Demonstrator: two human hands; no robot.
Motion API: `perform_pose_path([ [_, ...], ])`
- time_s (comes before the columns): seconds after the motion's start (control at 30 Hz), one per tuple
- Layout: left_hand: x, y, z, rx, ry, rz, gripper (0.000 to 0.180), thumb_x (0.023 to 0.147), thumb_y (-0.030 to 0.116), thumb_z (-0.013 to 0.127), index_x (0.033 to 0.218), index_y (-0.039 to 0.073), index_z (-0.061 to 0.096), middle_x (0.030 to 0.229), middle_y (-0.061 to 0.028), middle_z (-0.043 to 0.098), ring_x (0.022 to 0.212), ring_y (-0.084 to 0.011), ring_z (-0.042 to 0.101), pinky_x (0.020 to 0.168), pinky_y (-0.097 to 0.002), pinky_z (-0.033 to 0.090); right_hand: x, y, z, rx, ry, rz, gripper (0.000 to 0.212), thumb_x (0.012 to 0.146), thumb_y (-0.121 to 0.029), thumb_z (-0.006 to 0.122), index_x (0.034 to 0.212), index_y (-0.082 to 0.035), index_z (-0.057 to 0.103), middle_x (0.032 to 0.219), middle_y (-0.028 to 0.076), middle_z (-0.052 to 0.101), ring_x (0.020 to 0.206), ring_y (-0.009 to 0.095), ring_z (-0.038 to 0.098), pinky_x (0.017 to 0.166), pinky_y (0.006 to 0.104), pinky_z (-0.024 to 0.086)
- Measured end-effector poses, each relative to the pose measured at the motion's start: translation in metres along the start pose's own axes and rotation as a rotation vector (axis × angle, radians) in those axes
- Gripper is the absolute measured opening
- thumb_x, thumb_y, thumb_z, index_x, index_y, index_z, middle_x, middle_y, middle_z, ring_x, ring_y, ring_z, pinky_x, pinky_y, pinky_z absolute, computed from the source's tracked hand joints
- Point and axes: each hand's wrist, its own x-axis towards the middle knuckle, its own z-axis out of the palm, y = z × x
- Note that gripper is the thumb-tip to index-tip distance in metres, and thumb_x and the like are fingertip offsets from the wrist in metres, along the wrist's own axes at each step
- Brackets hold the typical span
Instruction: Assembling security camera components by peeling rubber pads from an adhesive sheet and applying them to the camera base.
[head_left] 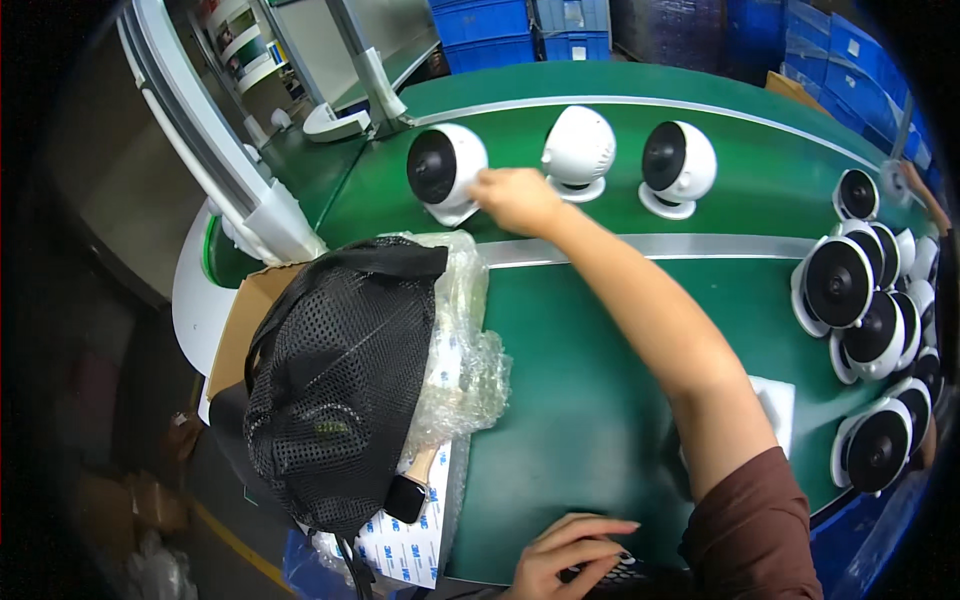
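Note:
My right hand [516, 200] reaches across the green table, its fingers closed at the right side of a ball-shaped white device [466, 160] with a black round face and a white foot. How its fingertips grip the device is hidden. To the right stand a second white device [580, 145], its black face turned away, and a third device [697, 165], its black face turned left. Near the lower edge is my left hand [570, 556], fingers stretched and apart. Black material with white dots [626, 570] shows beside it.
At left, a black mesh bag [340, 370] leans over a cardboard box [238, 335], bubble wrap [465, 375] and a smartwatch [407, 497]. Several similar devices [838, 282] crowd the right side. A white block [780, 410] is partly behind my forearm. Blue crates [485, 22] stand beyond.

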Motion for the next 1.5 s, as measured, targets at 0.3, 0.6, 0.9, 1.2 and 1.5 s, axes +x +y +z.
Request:
perform_pose_path([
  [0.3,0.003,-0.006,-0.003,-0.035,0.010,0.113,0.007,0.066,-0.005,0.058,0.072,-0.001,0.057,0.087,-0.0151,0.058,0.073,-0.0255,0.054,0.065,-0.0311,0.043,-0.053,0.033,-0.003,0.017,-0.378,0.163,0.040,0.064,0.001,0.047,0.100,-0.012,0.056,0.095,0.007,0.057,0.082,0.023,0.057,0.066,0.0339,0.046],
  [0.6,0.000,-0.014,0.001,-0.082,-0.005,0.054,0.011,0.066,-0.004,0.057,0.076,-0.001,0.060,0.092,-0.0150,0.058,0.082,-0.0240,0.055,0.073,-0.0322,0.043,-0.060,0.050,-0.062,-0.326,0.223,0.577,0.092,0.049,-0.022,0.075,0.123,-0.013,0.021,0.126,0.016,0.023,0.114,0.034,0.030,0.080,0.0511,0.037],
  [0.9,-0.006,-0.010,0.005,-0.129,0.074,-0.014,0.010,0.067,-0.007,0.055,0.075,-0.002,0.058,0.090,-0.0169,0.058,0.079,-0.0221,0.055,0.069,-0.0298,0.044,-0.068,0.070,-0.090,-0.100,0.076,0.817,0.097,0.045,-0.023,0.075,0.125,-0.016,0.020,0.120,0.024,0.028,0.109,0.041,0.034,0.085,0.0441,0.038],
  [1.2,-0.004,-0.017,0.010,0.063,0.206,0.149,0.005,0.070,-0.001,0.055,0.073,-0.003,0.057,0.109,-0.0213,0.049,0.096,-0.0263,0.050,0.078,-0.0318,0.041,-0.109,-0.060,-0.277,0.168,-0.033,0.728,0.083,0.050,-0.036,0.070,0.118,-0.002,0.037,0.104,0.019,0.047,0.095,0.028,0.049,0.085,0.0327,0.037],
  [1.5,0.017,-0.005,0.043,0.047,0.073,0.252,0.005,0.069,0.000,0.057,0.074,-0.003,0.058,0.114,-0.0246,0.045,0.103,-0.0265,0.048,0.079,-0.0333,0.042,-0.185,-0.092,-0.301,0.716,-0.693,1.255,0.070,0.071,-0.059,0.042,0.108,0.000,0.046,0.094,0.014,0.054,0.071,0.021,0.057,0.050,0.0306,0.048],
])
